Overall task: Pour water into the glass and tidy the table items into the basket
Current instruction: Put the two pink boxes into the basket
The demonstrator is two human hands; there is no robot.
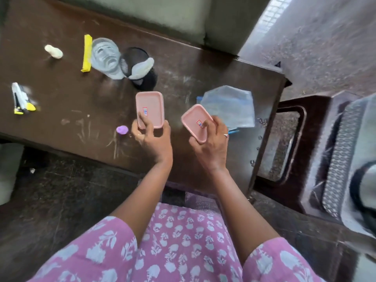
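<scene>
Pink trays, 2 of them, were each pinched between thumb and fingers, 1 in the left hand, 1 in the right hand, while beyond both hands table items lay untidied, with no glass or basket identifiable.

Just one view here, a wide-angle cam on the person's head, looking almost straight down and a bit forward. It sits close over the dark wooden table, which fills the frame from 9 o'clock up to about 2 o'clock. The person's own lap in a purple printed garment takes the 6 o'clock edge, so the lens is right above the body. Both forearms run up from 6 toward centre. Floor shows at 1 to 2 o'clock, a dark stool at 3. Edges bend a lot from the wide lens, and there's no second view sharing anything.
</scene>
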